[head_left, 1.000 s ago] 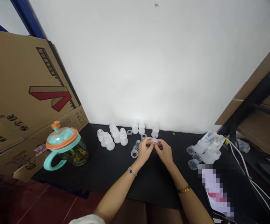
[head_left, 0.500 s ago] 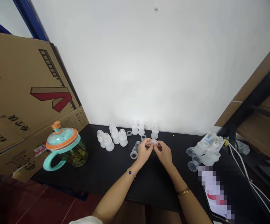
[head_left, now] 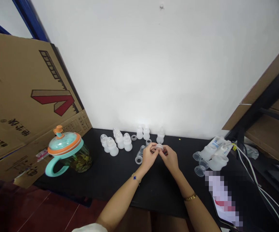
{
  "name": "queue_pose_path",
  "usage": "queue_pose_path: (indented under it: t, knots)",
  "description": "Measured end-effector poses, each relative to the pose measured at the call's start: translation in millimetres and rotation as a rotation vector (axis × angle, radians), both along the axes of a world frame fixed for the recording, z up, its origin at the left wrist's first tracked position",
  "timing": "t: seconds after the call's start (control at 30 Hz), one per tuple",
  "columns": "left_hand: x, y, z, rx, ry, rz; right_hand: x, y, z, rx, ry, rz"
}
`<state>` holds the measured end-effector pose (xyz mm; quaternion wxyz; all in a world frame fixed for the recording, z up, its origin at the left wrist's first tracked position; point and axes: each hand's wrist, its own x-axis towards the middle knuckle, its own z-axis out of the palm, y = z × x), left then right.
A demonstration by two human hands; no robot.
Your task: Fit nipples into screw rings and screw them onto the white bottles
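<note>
While both hands meet over the desk (head_left: 120, 180), they pinch one small clear ring (head_left: 159, 147) between them.

The left hand (head_left: 149, 156) has its grip closed on the left side of the ring, and the right hand (head_left: 170, 158) has its grip closed on the right side. The ring is up off the black desk, near the middle, just in front of a row of small white bottles (head_left: 120, 141) by the wall. More loose rings (head_left: 138, 159) lie beside the left hand. A green jug (head_left: 68, 154) with an orange lid rim stands far to the left, next to a big box (head_left: 21, 106). Clear cups (head_left: 210, 156) lie in a pile on the right, near white wires (head_left: 255, 180).
</note>
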<state>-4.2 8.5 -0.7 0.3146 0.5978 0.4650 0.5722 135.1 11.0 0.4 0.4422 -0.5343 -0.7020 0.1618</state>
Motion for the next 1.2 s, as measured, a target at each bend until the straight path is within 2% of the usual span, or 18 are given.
queue_pose_path:
  t: [1.2]
  knots:
    - [0.7,-3.0,4.8,-0.028,-0.065,-0.017,-0.6,-0.5,1.3,-0.011,-0.005,-0.016]
